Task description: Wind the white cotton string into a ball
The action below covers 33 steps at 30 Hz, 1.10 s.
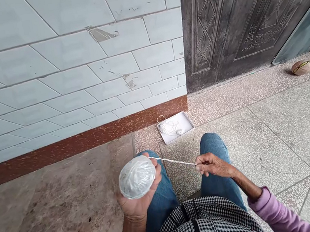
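Observation:
A round, white object (137, 176), smooth and shiny like something wrapped in plastic, rests in my left hand (138, 208). My fingers curl round its far side and underside; part of the palm is hidden behind it. From its upper right edge a white twisted cord (174, 161) runs taut across the gap between my knees. The cord's other end is pinched between thumb and fingers of my right hand (212, 165), above my right knee.
A shallow white tray (186, 123) with loose white cord (168, 127) stands on the floor by the wall corner. Behind are a tiled wall (70, 82) and a dark metal door (222, 23). A ball (303, 67) lies at far right.

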### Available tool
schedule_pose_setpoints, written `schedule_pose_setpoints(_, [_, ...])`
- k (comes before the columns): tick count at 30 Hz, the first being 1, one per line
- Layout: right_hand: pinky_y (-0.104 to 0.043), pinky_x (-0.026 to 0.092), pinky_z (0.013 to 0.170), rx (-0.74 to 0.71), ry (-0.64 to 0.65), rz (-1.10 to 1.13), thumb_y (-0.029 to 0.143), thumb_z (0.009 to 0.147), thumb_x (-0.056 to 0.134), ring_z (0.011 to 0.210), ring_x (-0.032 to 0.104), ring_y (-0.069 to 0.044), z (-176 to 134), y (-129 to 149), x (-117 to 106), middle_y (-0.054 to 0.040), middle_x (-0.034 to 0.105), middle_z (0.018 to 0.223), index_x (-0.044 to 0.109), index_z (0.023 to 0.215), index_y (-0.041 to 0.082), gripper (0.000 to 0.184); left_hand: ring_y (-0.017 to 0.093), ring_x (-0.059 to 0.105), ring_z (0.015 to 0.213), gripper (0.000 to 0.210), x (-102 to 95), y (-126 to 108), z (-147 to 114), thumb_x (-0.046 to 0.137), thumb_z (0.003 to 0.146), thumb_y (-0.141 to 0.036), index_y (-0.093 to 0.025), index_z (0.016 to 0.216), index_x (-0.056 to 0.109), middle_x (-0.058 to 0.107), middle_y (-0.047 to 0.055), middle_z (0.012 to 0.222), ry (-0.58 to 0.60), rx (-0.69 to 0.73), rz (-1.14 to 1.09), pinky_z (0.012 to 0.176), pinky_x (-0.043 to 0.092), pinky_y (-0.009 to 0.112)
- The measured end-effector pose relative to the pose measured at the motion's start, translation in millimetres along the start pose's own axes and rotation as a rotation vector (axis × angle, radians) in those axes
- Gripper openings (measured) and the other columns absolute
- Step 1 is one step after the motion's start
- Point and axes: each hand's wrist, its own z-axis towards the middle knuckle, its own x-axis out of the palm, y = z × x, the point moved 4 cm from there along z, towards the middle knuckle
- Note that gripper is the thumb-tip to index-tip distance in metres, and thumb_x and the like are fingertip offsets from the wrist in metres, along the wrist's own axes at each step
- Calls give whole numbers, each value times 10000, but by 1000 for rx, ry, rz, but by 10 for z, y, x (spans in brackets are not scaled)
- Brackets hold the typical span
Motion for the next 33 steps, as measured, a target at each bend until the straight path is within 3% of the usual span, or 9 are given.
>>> schedule_pose_setpoints(3, [-213,325,493,-32,-87,-23,792,873,786,524,432,-82,-182,65,-367,44,566,618,723,867,167,628,161,512,708,1023,132,-261,-20,1021,313,-540,-208,1236,730,698,84,959,-22,133,-14,515,489,241])
schedule_pose_setpoints(6, [-223,188,471,-96,-332,-30,780,870,790,484,273,-70,-407,226,-845,76,435,556,741,847,182,600,142,482,721,939,245,-493,-22,998,443,-524,-236,1281,688,700,65,992,-40,250,-36,517,465,198])
schedule_pose_setpoints(9, [-251,147,483,-157,-543,14,732,844,837,480,203,-76,-554,412,-1271,98,308,529,736,839,197,544,134,499,750,927,341,-588,39,1018,434,-494,-235,1259,685,703,59,1039,-39,322,5,552,490,187])
schedule_pose_setpoints(16, [-268,134,483,-252,-704,24,683,778,901,478,177,-68,-462,605,-1708,109,265,537,733,826,187,526,180,571,843,954,396,-342,263,1027,371,-452,-234,1240,699,716,79,1094,-74,283,24,625,529,228])
schedule_pose_setpoints(21, [-267,207,462,-227,-837,-80,679,774,870,459,267,-82,-511,308,-1942,87,347,515,727,818,184,518,242,638,939,913,333,-87,376,1017,410,-506,-225,1230,731,750,110,1166,-55,198,114,716,578,295])
schedule_pose_setpoints(25, [-273,261,455,-94,-959,-276,636,846,745,450,348,-108,-728,-53,-2180,52,422,519,715,816,181,457,336,680,1147,828,219,193,476,990,483,-528,-227,1217,755,761,136,1282,-52,100,200,866,620,393])
schedule_pose_setpoints(29, [-349,535,636,131,-933,-612,414,902,695,671,670,-216,-899,-242,-2140,-116,746,798,756,852,181,246,358,698,1242,680,44,728,563,946,572,-426,-206,1195,787,784,132,1290,-3,-99,348,1013,609,461])
schedule_pose_setpoints(31, [-407,614,809,121,-887,-679,358,935,678,893,759,-269,-881,-225,-1880,-168,813,1070,794,947,189,205,391,712,1235,746,-21,1062,557,954,539,-367,-188,1244,788,799,142,1250,103,-245,449,1053,592,516])
schedule_pose_setpoints(33, [-422,646,870,9,-756,-621,386,1040,569,1075,769,-285,-760,-164,-1437,-169,791,1277,801,1116,198,308,399,715,1227,817,-41,1319,513,964,528,-345,-190,1308,775,801,140,1250,223,-352,508,1066,575,524])
